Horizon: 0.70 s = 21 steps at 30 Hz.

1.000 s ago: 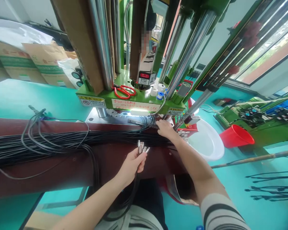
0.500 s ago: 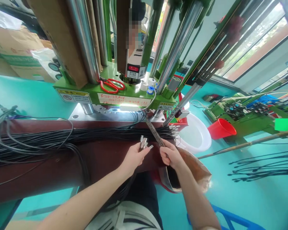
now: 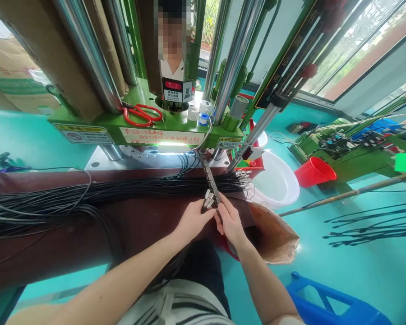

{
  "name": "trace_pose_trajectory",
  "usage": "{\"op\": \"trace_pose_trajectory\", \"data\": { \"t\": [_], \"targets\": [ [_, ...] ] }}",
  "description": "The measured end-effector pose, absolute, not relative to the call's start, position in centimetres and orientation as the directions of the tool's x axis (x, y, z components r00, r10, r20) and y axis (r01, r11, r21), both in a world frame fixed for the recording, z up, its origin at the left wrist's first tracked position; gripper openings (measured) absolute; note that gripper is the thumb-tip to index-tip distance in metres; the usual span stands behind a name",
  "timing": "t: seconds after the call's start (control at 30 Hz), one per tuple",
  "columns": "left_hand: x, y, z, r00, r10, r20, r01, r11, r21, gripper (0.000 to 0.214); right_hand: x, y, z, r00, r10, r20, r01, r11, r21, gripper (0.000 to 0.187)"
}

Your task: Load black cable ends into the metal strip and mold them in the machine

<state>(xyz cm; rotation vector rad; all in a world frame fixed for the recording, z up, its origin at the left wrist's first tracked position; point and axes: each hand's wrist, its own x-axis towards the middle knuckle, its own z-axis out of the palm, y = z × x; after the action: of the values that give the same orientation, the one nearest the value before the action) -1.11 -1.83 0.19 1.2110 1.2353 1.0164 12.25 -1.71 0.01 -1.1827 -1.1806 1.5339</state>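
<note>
My left hand (image 3: 192,222) is closed around several black cables, whose silvery metal connectors (image 3: 208,198) stick up past the fingers. My right hand (image 3: 229,222) grips the near end of a narrow slotted metal bar (image 3: 209,177). That bar points away from me, its far end by the silver plate (image 3: 135,161) of the green press (image 3: 186,131). Both hands are close together, with the connectors right beside the bar; whether any sits in a slot I cannot tell. A thick bundle of black cables (image 3: 122,190) lies along the brown bench just beyond my hands.
Red-handled scissors (image 3: 142,115) and small white rolls (image 3: 193,113) rest on the press. A brown paper sack (image 3: 280,239) stands open at my right, near a white tub (image 3: 280,180) and a red bucket (image 3: 315,175). A blue stool (image 3: 338,302) is lower right. Another person stands behind the press.
The two hands have come together. The connectors in my left hand now sit against the bar, and the bar has swung to a steeper angle. The camera view has shifted slightly.
</note>
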Motion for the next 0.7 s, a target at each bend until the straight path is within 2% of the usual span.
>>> {"op": "trace_pose_trajectory", "data": {
  "t": [0.1, 0.2, 0.27, 0.47, 0.7],
  "targets": [
    [-1.6, -2.0, 0.3, 0.144, 0.967, -0.208, -0.053, 0.218, 0.975, 0.023, 12.1, -2.0, 0.0, -0.194, 0.968, -0.160, -0.038, -0.171, -0.985, 0.050],
    [-2.3, -1.9, 0.4, 0.159, 0.949, -0.272, -0.238, 0.304, 0.922, 0.029, 12.2, -2.0, 0.0, -0.198, 0.960, -0.200, -0.104, -0.224, -0.969, 0.050],
    [-2.6, -1.7, 0.4, 0.148, 0.942, -0.301, -0.302, 0.333, 0.893, 0.027, 12.4, -2.0, 0.0, -0.200, 0.954, -0.222, -0.138, -0.252, -0.958, 0.050],
    [-2.1, -1.5, 0.8, 0.208, 0.928, -0.309, -0.178, 0.347, 0.921, 0.029, 12.6, -1.9, -0.1, -0.241, 0.943, -0.228, -0.153, -0.269, -0.951, 0.052],
    [-2.0, -1.4, 1.2, 0.231, 0.905, -0.358, -0.229, 0.408, 0.884, 0.029, 12.8, -1.7, -0.2, -0.271, 0.940, -0.207, -0.113, -0.245, -0.963, 0.051]
  ]
}}
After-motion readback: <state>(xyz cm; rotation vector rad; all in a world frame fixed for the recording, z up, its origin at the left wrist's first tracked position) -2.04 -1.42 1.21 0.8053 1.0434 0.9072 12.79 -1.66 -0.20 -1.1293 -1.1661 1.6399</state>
